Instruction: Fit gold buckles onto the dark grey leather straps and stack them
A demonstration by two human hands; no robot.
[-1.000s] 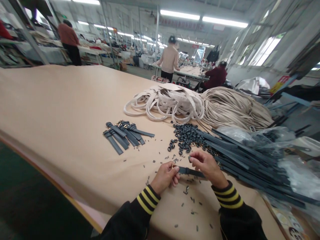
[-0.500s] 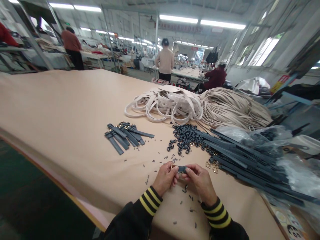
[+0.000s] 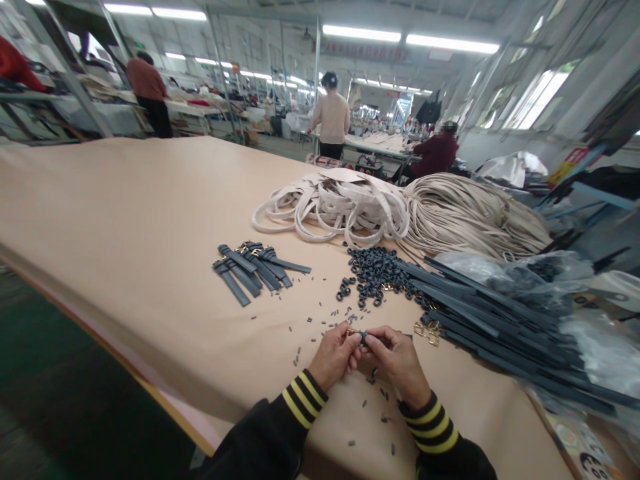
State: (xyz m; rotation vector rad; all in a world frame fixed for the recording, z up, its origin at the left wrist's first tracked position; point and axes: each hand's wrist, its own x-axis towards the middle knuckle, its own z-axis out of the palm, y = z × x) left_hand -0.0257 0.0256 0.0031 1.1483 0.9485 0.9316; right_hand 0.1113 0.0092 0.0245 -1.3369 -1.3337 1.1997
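Low over the table's near part, my left hand [image 3: 336, 355] pinches the buckle end of a dark blue-grey strap [image 3: 364, 338], with a bit of gold metal showing at the fingertips. My right hand [image 3: 399, 362] is closed on the same strap close beside it, thumb and fingers around a loop or fold that I cannot make out clearly. The strap's tail pokes out past the right fingers. Beyond my hands lies a heap of small dark loops [image 3: 375, 270]. Gold buckles [image 3: 427, 332] rest to the right. A group of buckled straps [image 3: 253, 267] lies to the left.
Long dark strips [image 3: 480, 313] spread across the right side, beside clear plastic bags [image 3: 530, 277]. Pale looped straps [image 3: 335, 207] and a bundle of beige cords [image 3: 470, 213] lie farther back. Small dark scraps [image 3: 351, 443] dot the tan tabletop [image 3: 150, 220]. Several people stand or sit beyond.
My right hand has moved left along the strap, closer to my left hand. Less strap shows between them, and its tail now shows past the right fingers.
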